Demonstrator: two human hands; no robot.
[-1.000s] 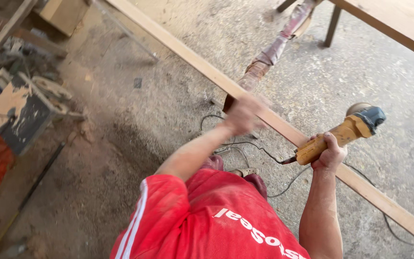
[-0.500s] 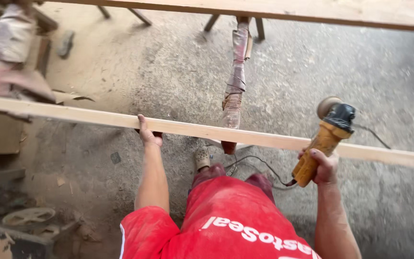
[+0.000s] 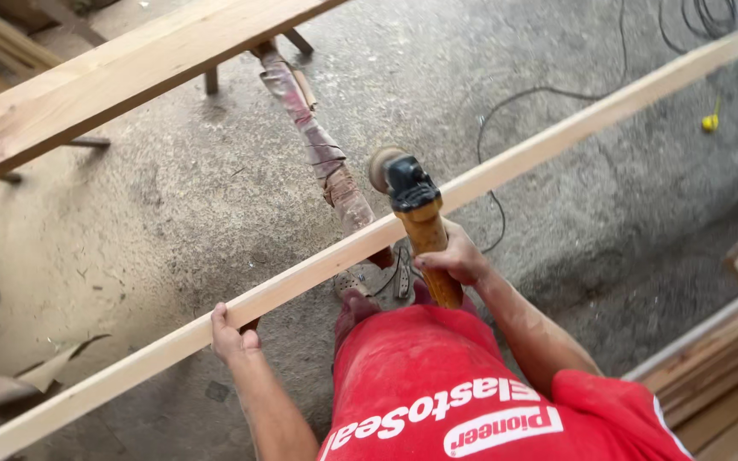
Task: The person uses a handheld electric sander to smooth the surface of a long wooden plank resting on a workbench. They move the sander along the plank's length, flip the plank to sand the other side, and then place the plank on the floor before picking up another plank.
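A long pale wooden plank point(image 3: 557, 141) runs diagonally from the lower left to the upper right, held above the dusty floor. My left hand point(image 3: 231, 335) grips its near edge at the lower left. My right hand point(image 3: 454, 256) is closed around the orange handle of an angle grinder point(image 3: 412, 209), whose dark head and sanding disc sit just over the plank's middle. My red shirt fills the bottom of the view.
A wide wooden board point(image 3: 104, 81) on legs crosses the upper left. A taped, reddish wooden post point(image 3: 318, 154) lies under the plank. Black cables point(image 3: 514, 102) trail on the concrete floor. Stacked boards point(image 3: 719, 376) lie at the lower right. A small yellow object point(image 3: 710, 122) rests far right.
The view has swung, so the plank now slants up to the right. My right hand has brought the grinder from the right side over the plank's middle. My left hand stays on the plank.
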